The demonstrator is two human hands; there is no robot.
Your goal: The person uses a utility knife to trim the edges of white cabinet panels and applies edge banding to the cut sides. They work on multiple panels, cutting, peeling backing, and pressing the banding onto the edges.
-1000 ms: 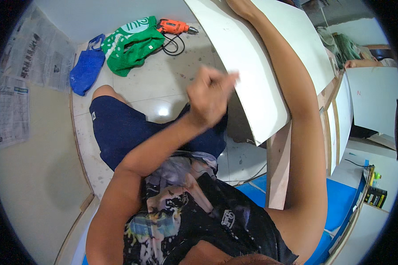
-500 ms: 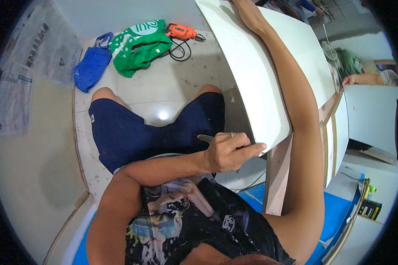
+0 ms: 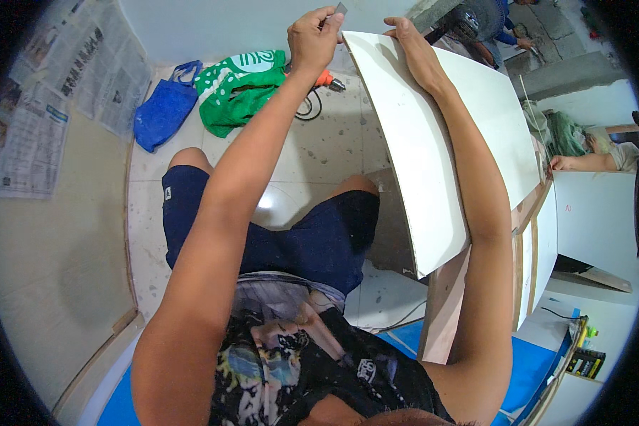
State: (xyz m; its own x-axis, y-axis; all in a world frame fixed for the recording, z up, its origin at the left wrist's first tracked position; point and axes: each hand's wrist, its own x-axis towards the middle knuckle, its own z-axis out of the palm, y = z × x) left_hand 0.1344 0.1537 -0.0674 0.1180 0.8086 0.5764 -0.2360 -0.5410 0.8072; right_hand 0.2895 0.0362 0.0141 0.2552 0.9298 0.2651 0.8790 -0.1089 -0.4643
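My left hand (image 3: 314, 41) is closed around a thin flat tool, whose grey metal blade (image 3: 340, 10) sticks out past the fingers; the rest is hidden in the grip. It is raised at the far corner of a white panel (image 3: 412, 156) with a narrow edge strip. On the panel's far end rests my right hand (image 3: 420, 60), fingers loosely extended, holding nothing. My right forearm lies along the panel's surface. A wooden beam (image 3: 444, 305) supports the panel from below.
On the tiled floor lie a blue bag (image 3: 162, 113), a green cloth bag (image 3: 234, 89) and an orange power drill (image 3: 328, 80) with its cord. Another person's arm (image 3: 586, 163) reaches in at right beside a white board (image 3: 596, 209). Newspaper sheets (image 3: 32, 142) cover the left wall.
My left hand has moved from the panel's near corner up to its far corner with the tool. The right hand stays at the far end; the view has shifted slightly.
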